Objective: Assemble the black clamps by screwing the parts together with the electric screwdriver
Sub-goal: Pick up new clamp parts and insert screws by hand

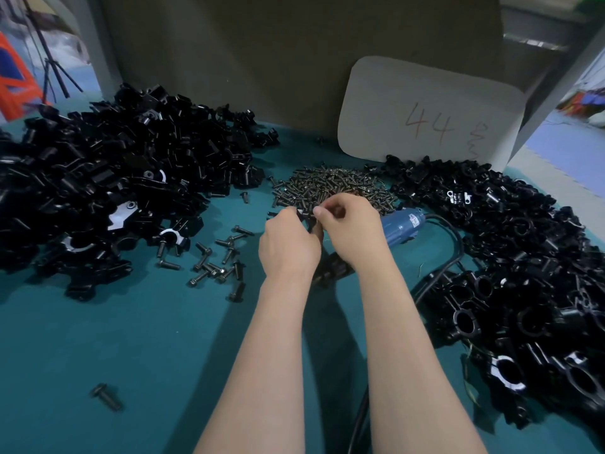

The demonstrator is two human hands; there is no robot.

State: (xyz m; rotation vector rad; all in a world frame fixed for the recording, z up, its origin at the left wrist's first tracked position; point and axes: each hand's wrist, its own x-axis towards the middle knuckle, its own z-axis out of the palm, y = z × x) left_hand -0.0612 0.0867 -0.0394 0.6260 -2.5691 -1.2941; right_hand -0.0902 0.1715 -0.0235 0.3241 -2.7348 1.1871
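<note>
My left hand [289, 245] grips a black clamp part [306, 217] just in front of the heap of small screws [334, 188]. My right hand [352, 229] has its fingers curled and pinches at the same part from the right; whether a screw sits between its fingertips is hidden. The blue electric screwdriver [404, 226] lies on the green table [147, 339] right of my right hand, its black cable [455, 253] looping toward me. Another black clamp piece [332, 270] lies under my wrists.
A big heap of black clamp parts [108, 178] fills the left, and a heap of black clamps [510, 263] the right. Several larger bolts [219, 260] lie scattered left of my hands; one bolt [106, 396] lies near the front. A card marked 44 [429, 113] leans on the back wall.
</note>
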